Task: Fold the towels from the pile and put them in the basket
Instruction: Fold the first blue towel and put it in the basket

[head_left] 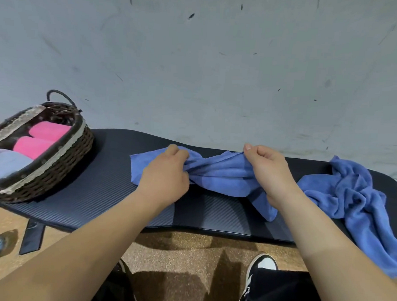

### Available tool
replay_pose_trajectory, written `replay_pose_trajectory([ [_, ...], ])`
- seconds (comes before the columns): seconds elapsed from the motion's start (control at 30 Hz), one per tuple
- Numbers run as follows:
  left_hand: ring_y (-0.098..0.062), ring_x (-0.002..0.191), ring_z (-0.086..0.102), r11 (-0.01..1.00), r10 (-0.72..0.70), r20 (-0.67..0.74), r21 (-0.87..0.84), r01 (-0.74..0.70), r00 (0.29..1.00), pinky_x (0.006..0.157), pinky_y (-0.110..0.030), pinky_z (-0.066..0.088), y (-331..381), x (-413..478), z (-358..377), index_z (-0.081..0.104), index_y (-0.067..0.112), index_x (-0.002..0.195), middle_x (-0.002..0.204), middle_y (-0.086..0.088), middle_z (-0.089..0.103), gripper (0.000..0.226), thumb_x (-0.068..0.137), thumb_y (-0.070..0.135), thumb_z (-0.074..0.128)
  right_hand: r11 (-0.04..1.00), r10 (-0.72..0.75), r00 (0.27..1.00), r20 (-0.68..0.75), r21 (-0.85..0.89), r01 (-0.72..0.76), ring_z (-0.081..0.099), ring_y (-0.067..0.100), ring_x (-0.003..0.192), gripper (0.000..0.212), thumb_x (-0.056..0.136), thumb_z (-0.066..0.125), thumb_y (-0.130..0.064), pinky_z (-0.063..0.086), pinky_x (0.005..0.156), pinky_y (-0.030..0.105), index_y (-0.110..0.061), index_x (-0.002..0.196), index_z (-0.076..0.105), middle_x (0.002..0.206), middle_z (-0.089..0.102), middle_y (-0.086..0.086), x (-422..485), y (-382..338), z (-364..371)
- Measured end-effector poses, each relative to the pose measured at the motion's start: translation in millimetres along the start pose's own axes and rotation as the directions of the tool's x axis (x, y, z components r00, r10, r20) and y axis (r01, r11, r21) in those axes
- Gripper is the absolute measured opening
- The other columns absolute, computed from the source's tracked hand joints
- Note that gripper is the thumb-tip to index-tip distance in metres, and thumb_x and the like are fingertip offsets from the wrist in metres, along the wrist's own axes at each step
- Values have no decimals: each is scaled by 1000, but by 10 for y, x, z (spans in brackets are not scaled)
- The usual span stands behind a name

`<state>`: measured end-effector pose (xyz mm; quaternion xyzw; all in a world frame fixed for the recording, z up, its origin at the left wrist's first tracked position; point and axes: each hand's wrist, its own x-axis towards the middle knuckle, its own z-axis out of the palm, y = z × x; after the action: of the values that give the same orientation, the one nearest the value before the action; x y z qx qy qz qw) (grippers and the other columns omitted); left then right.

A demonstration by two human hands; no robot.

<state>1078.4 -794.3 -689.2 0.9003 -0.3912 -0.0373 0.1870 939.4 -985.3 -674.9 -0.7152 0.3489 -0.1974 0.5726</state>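
Blue towel (221, 174) gripped by left hand (166, 174); right hand (268, 174) seemingly pinches its edge.

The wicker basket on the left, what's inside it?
Inside the basket lie two pink rolled towels, side by side, and a pale grey-blue towel nearer the camera. Whatever is beneath them is covered.

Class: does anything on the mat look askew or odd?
The blue towel held by the left hand and right hand is twisted mid-length, not flat. A crumpled towel on the mat, far right, hangs over its edge.
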Motion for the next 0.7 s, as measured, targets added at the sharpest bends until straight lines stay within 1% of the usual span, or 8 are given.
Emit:
replay_pose_trajectory([
  [0.07, -26, 93, 61, 1000, -24, -17, 18, 24, 1000, 71, -41, 51, -72, 25, -143, 58, 16, 127, 126, 1, 53, 38, 91, 6, 53, 999, -19, 1000, -25, -45, 17, 28, 11, 59, 47, 102, 60, -36, 24, 52, 23, -15, 65, 42, 60, 28, -5, 5, 7, -9],
  [0.2, -32, 94, 60, 990, -16, -64, 136, 25, 998, 77, -46, 53, -268, 148, -531, 65, 18, 106, 107, -6, 64, 25, 87, 8, 53, 990, -127, 980, -155, -84, 115, 26, 9, 54, 45, 103, 57, -39, 23, 47, 23, -18, 66, 41, 54, 28, -11, -7, -35, 8],
  [0.27, -34, 98, 62, 985, -27, -120, 167, 47, 992, 79, -45, 54, -396, 176, -757, 68, 19, 110, 110, -8, 68, 32, 86, 5, 52, 981, -168, 965, -201, -131, 143, 27, 10, 55, 47, 103, 54, -42, 25, 52, 28, -19, 65, 39, 53, 30, -10, -10, -40, 24],
  [0.4, -34, 100, 64, 963, -106, -183, 227, 147, 977, 82, -43, 55, -668, -1, -1119, 71, 23, 109, 108, -7, 72, 39, 82, 2, 51, 952, -174, 984, -45, -264, 157, 31, 18, 60, 49, 99, 54, -46, 28, 64, 37, -20, 61, 36, 54, 29, -10, -42, -12, 39],
  [0.47, -31, 95, 65, 958, -151, -62, 239, 161, 987, 80, -43, 57, -805, -185, -1144, 73, 25, 102, 102, -4, 74, 38, 80, 4, 51, 977, -24, 983, 182, -205, 62, 34, 20, 61, 53, 99, 55, -50, 28, 69, 37, -21, 59, 37, 60, 35, -3, -112, -49, 68],
  [0.53, -29, 98, 68, 961, -133, 185, 263, 81, 974, 84, -43, 59, -939, -377, -1033, 76, 25, 101, 104, 0, 76, 37, 80, 7, 52, 901, 235, 889, 392, -432, -48, 47, 19, 57, 64, 101, 44, -64, 37, 69, 35, -19, 56, 52, 58, 53, 0, -182, -75, 133],
  [0.6, -27, 103, 69, 953, -137, 394, 303, 12, 909, 88, -40, 58, -1029, -549, -866, 78, 27, 103, 106, 2, 76, 39, 79, 11, 52, 768, 413, 780, 470, -640, -21, 58, 20, 59, 80, 102, 28, -70, 44, 67, 34, -13, 64, 70, 63, 69, 4, -223, -29, 232],
  [0.7, -22, 106, 66, 948, -187, 507, 317, 20, 841, 90, -33, 55, -1104, -645, -624, 74, 32, 115, 114, 6, 71, 44, 81, 11, 56, 805, 241, 893, 381, -592, 35, 64, 22, 68, 66, 106, 36, -57, 45, 63, 32, -8, 83, 74, 75, 75, 9, -170, 61, 366],
])
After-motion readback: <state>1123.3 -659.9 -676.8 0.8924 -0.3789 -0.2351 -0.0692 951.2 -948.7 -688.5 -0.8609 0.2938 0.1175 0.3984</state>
